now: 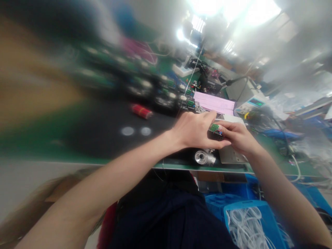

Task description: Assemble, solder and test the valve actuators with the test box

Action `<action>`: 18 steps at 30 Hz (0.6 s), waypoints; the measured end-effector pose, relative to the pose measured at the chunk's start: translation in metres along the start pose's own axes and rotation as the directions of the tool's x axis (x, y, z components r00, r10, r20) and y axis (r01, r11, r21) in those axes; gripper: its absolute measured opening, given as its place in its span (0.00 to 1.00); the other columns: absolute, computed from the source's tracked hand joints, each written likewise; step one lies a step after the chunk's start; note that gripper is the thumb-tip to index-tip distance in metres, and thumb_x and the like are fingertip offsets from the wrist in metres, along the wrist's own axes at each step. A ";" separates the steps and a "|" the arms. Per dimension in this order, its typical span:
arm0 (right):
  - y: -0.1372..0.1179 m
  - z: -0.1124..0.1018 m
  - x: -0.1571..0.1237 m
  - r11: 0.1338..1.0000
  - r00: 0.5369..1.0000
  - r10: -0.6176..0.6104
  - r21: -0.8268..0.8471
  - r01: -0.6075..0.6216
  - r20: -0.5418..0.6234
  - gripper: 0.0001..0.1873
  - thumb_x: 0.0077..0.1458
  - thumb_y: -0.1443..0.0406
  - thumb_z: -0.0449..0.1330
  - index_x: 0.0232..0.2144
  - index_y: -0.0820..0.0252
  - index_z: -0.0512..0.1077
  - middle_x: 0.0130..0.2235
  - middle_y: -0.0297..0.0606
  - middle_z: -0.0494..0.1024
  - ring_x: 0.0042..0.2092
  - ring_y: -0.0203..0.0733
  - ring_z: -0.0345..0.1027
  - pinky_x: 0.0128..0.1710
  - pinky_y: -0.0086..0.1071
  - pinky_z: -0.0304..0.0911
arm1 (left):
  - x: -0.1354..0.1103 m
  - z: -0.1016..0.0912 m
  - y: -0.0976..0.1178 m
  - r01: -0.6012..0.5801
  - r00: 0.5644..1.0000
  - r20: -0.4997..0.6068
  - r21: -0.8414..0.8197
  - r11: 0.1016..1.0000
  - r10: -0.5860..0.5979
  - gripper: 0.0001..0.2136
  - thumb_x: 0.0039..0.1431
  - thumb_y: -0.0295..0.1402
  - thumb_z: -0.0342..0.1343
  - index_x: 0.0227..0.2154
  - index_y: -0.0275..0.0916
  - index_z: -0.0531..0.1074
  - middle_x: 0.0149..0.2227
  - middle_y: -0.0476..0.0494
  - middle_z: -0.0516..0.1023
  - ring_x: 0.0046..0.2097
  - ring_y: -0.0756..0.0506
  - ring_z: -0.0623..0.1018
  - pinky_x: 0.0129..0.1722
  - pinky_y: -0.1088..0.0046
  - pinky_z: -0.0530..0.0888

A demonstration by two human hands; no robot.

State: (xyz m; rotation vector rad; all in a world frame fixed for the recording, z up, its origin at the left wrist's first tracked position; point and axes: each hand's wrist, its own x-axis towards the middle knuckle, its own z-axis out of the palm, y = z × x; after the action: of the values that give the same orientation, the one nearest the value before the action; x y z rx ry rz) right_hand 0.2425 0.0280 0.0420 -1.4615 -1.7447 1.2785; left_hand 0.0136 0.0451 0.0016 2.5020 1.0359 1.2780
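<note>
My left hand curls around a small circuit board with a green block on it, over the front of the bench. From the other side, the closed fingers of my right hand grip the same board. Much of the board is hidden by the fingers. Just below the hands, a silvery coil of wire lies near the bench edge. Under my right hand is a pale grey box. Left of my hands, a red cylinder lies on the black mat.
Behind the hands stand rows of similar boards, partly blurred, and a pink sheet. A grey instrument with a lit display is at the right back. Below the bench, a blue bin holds white cables.
</note>
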 end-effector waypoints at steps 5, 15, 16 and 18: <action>-0.001 0.001 0.000 1.000 1.000 0.007 0.000 -0.007 -0.021 0.22 0.60 0.47 0.70 0.47 0.54 0.86 0.46 0.41 0.85 0.43 0.49 0.74 0.41 0.38 0.68 | 0.000 -0.001 0.000 0.002 1.000 0.000 -0.005 1.000 -0.002 0.31 0.57 0.65 0.59 0.42 0.39 0.73 0.40 0.42 0.85 0.35 0.41 0.84 0.30 0.64 0.68; 0.002 -0.001 0.001 1.000 1.000 -0.004 -0.024 0.004 -0.021 0.23 0.60 0.45 0.70 0.49 0.52 0.86 0.46 0.41 0.85 0.45 0.52 0.75 0.45 0.41 0.70 | 0.000 0.001 0.001 0.004 1.000 -0.008 0.000 1.000 -0.004 0.31 0.57 0.66 0.59 0.42 0.39 0.74 0.40 0.42 0.84 0.34 0.41 0.83 0.30 0.63 0.68; 0.002 -0.001 0.001 1.000 1.000 -0.004 -0.021 0.003 -0.019 0.23 0.60 0.46 0.70 0.49 0.52 0.86 0.46 0.41 0.85 0.45 0.52 0.75 0.45 0.41 0.70 | 0.000 0.001 0.001 0.003 1.000 -0.008 -0.002 1.000 -0.003 0.31 0.57 0.66 0.59 0.43 0.39 0.74 0.40 0.42 0.84 0.34 0.41 0.83 0.30 0.63 0.68; 0.002 -0.001 0.001 1.000 1.000 -0.005 -0.015 0.005 -0.018 0.22 0.60 0.46 0.70 0.49 0.51 0.86 0.46 0.41 0.85 0.45 0.51 0.75 0.45 0.41 0.70 | 0.000 0.001 0.000 0.004 1.000 -0.007 0.000 1.000 -0.004 0.31 0.57 0.66 0.59 0.43 0.39 0.74 0.40 0.42 0.84 0.34 0.41 0.83 0.30 0.63 0.68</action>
State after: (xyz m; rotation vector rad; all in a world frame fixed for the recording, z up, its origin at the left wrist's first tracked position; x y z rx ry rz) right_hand 0.2438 0.0288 0.0405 -1.4721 -1.7488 1.2487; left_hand 0.0146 0.0453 0.0015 2.4957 1.0424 1.2866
